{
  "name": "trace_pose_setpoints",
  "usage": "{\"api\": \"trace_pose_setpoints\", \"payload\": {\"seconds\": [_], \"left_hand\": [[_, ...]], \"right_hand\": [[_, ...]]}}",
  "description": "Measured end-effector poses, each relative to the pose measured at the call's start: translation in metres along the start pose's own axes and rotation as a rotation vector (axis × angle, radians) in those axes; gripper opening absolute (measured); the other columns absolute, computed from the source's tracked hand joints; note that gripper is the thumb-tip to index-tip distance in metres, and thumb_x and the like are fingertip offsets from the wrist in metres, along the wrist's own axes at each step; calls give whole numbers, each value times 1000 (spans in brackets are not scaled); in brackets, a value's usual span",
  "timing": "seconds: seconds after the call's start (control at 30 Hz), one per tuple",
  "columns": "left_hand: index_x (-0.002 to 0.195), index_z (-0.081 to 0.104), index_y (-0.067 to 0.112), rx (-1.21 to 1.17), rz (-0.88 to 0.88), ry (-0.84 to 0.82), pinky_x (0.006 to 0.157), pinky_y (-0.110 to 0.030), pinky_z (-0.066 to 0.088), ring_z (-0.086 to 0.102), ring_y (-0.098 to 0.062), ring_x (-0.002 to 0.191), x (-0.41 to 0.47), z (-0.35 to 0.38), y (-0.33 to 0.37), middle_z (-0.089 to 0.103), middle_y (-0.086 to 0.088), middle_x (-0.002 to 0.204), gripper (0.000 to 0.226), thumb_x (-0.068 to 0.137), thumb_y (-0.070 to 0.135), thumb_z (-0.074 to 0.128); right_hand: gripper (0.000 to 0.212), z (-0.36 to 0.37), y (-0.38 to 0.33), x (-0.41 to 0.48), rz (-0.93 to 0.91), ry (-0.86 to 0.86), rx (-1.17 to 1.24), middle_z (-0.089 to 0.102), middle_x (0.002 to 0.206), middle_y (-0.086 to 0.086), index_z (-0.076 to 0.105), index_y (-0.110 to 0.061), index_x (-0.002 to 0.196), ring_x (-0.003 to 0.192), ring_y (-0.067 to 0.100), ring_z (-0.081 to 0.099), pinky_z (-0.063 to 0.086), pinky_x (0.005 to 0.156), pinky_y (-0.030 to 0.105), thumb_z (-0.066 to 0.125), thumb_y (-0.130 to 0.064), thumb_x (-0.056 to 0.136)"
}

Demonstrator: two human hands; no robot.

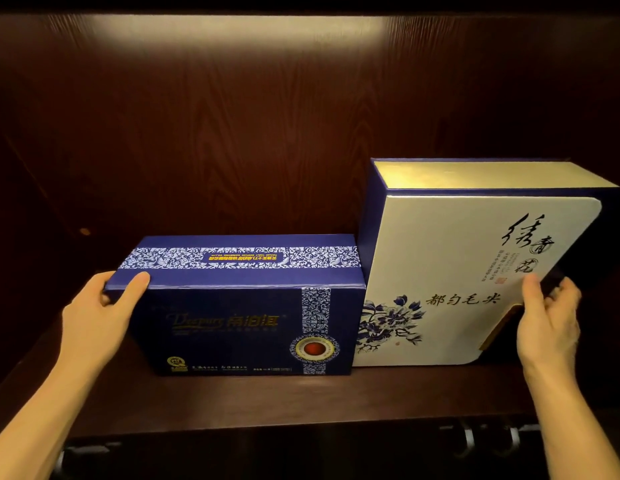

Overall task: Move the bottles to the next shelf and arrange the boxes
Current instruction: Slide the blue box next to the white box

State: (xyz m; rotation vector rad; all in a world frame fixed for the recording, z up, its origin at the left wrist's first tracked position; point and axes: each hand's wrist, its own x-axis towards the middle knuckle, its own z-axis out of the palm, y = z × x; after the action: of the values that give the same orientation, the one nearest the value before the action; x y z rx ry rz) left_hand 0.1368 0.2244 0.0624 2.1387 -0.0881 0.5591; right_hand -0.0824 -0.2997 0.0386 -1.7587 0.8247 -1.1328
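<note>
Two boxes stand touching on the dark wooden shelf [301, 400]. At left, the left hand [97, 313] curls its fingers round the upper corner of the navy box [239, 320], thumb on the front edge. Squaring the pair probably wants a slow, even push from both ends. The taller white box [457, 271] bears blue flowers and black calligraphy. The right hand [547, 323] pinches its right edge, thumb in front.

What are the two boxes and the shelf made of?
Blue box: likely printed cardboard, slightly glossy; folded edges show. White box: probably stiff paperboard with a pearly sheen and a gold side. Shelf: dark wood or wood-look veneer; grain lines show on its back wall.
</note>
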Motion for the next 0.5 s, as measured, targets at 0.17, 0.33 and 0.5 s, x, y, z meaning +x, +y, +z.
{"api": "trace_pose_setpoints", "payload": {"seconds": [0.17,0.33,0.5], "left_hand": [[116,57,22,25,-8,3,58,-29,41,53,-2,75,-5,0,3,58,1,90,63,81,74,49],[127,52,19,34,-68,-63,71,-42,45,57,-22,88,-3,0,1,59,-3,105,73,82,77,46],[141,40,18,46,-91,-105,77,-42,45,56,-30,100,-1,2,5,57,-17,132,66,92,62,49]], "right_hand": [[75,-4,1,-3,14,-18,-31,40,156,16,25,-24,155,142,34,40,38,107,44,43,-65,95],[76,-13,-1,0,47,-68,-57,38,158,15,23,-24,156,142,32,41,36,102,36,51,-61,95],[64,-34,-20,-2,-56,33,-39,45,153,-3,39,-54,141,136,19,44,41,106,44,60,-69,82]]}}
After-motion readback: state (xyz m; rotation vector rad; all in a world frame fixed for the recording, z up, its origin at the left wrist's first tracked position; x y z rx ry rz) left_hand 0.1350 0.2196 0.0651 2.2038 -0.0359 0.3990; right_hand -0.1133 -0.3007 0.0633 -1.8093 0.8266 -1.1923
